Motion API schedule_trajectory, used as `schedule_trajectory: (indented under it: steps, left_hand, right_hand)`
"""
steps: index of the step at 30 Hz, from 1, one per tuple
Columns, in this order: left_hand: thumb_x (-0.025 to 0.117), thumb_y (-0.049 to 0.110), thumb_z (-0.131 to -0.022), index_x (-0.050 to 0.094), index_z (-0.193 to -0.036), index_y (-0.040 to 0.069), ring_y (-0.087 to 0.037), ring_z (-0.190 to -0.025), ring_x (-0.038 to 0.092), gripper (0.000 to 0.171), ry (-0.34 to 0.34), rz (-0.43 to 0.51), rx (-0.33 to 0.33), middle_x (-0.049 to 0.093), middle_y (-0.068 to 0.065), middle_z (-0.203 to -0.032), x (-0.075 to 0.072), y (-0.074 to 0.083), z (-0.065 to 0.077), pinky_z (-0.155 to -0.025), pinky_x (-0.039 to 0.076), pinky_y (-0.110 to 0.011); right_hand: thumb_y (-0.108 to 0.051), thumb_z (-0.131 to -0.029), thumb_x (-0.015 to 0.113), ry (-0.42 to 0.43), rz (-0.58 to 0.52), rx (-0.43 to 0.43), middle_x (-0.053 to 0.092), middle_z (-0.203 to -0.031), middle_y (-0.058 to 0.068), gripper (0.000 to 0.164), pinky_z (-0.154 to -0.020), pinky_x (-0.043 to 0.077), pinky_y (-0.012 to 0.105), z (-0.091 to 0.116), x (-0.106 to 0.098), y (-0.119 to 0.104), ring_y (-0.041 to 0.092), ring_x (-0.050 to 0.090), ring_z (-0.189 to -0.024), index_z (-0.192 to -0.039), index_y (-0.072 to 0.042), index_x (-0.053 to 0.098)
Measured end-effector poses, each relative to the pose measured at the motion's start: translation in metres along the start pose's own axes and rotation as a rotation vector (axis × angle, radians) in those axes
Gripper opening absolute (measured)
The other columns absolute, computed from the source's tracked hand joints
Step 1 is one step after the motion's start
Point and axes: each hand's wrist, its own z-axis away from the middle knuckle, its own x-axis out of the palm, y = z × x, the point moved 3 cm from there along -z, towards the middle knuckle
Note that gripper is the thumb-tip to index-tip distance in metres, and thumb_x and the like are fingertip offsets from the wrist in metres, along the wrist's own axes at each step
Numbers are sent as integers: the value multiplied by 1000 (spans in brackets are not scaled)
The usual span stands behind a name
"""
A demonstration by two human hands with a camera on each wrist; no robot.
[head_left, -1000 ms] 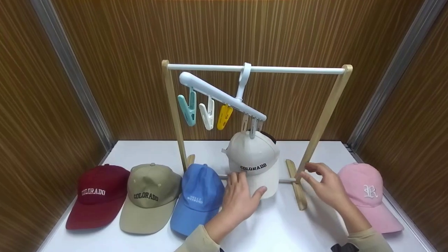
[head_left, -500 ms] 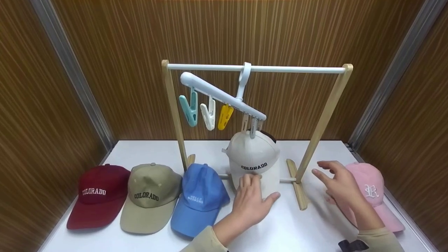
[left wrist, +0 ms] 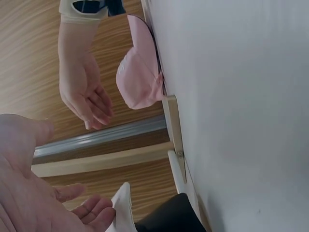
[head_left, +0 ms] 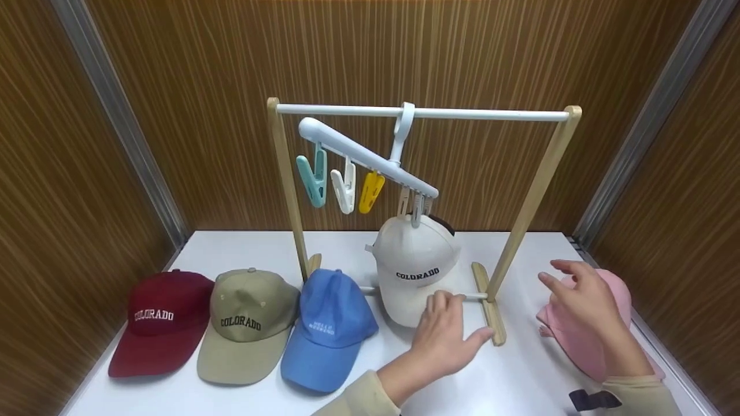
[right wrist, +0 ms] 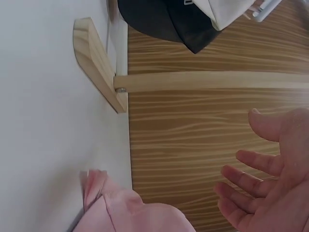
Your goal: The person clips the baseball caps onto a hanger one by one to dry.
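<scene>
A white cap with COLORADO lettering (head_left: 409,248) hangs from grey clips (head_left: 417,209) at the low end of a tilted white hanger (head_left: 352,151). My left hand (head_left: 445,341) is at the right side of its brim, fingers loosely bent; in the left wrist view the fingertips overlap the brim, and whether they touch is hard to tell. A dark cap (right wrist: 159,21) hangs behind the white one. My right hand (head_left: 587,297) hovers over the pink cap (head_left: 620,292), relaxed and holding nothing; in the right wrist view the hand looks apart from the cap.
Blue (head_left: 329,329), khaki (head_left: 248,323) and dark red (head_left: 165,318) caps stand in a row on the left of the white table. A wood-and-white rack (head_left: 535,196) carries the hanger. Teal (head_left: 313,176), white (head_left: 345,188) and yellow (head_left: 372,192) clips hang without caps.
My left hand has slid rightward across the white cap's brim. My right hand has moved right, from beside the rack's foot to over the pink cap. The hanger stays nearly still.
</scene>
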Motion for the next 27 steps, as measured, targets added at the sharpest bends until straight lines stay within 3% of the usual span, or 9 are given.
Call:
schedule_trajectory:
  steps: [5, 12, 18, 27]
  left_hand:
    - [67, 67, -104, 52, -156, 9, -10, -119, 44, 79, -29, 9, 23, 47, 2, -130, 8, 8, -4, -106, 45, -27]
    - [65, 67, -105, 55, -151, 12, -7, -116, 46, 72, -34, -20, 64, 51, 7, -126, 20, 17, -10, -103, 44, -24]
    - [66, 66, -105, 56, -152, 12, -8, -132, 53, 72, -54, 10, 58, 59, 5, -142, 28, 22, -17, -112, 45, -26]
    - [73, 58, -103, 62, -149, 13, -7, -121, 61, 66, -84, 157, 7, 65, 6, -131, 36, 21, -28, -105, 52, -28]
  right_hand:
    - [-55, -111, 63, 29, 5, 19, 47, -158, 38, 74, -114, 34, 83, -1, -8, 9, 63, 41, -147, -158, 1, 55]
    - [-48, -111, 66, 86, 55, -17, 47, -155, 40, 67, -112, 32, 84, -1, -18, 21, 64, 43, -144, -153, 4, 58]
    - [-48, -111, 66, 48, 57, 5, 42, -156, 41, 72, -110, 32, 86, -2, -23, 33, 65, 40, -144, -156, 5, 53]
    - [-55, -111, 63, -19, 74, 38, 36, -158, 43, 83, -107, 34, 88, -2, -27, 47, 68, 39, -142, -162, 6, 43]
